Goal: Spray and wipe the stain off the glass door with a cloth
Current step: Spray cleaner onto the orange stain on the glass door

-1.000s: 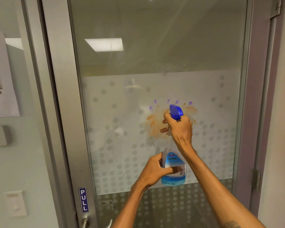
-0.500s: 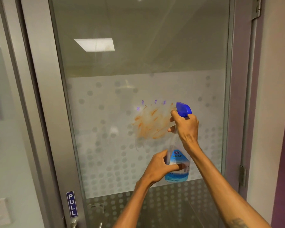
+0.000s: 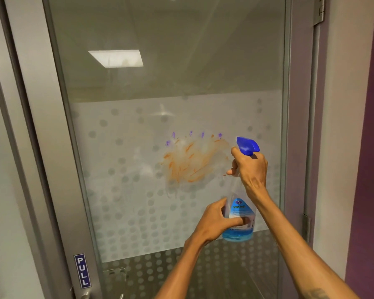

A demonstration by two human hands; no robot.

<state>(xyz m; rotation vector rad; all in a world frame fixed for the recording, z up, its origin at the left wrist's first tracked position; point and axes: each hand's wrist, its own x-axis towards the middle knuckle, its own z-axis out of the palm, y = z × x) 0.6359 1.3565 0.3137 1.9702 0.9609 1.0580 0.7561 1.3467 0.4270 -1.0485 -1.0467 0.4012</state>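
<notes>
An orange smeared stain (image 3: 192,162) with small purple marks above it sits on the frosted, dotted band of the glass door (image 3: 138,190). To its right I hold a clear spray bottle (image 3: 239,221) with blue liquid and a blue trigger head, nozzle pointing left at the stain. My right hand (image 3: 249,167) grips the neck and trigger. My left hand (image 3: 216,221) wraps the bottle's lower body. No cloth is in view.
The door's grey metal frame (image 3: 50,169) runs down the left with a blue PULL label (image 3: 82,270) and a handle (image 3: 85,295) below it. A hinge side post (image 3: 311,147) and a purple wall (image 3: 371,147) stand on the right.
The bottle and both hands have shifted from in front of the stain to its right, uncovering the stain. The view has swung right.
</notes>
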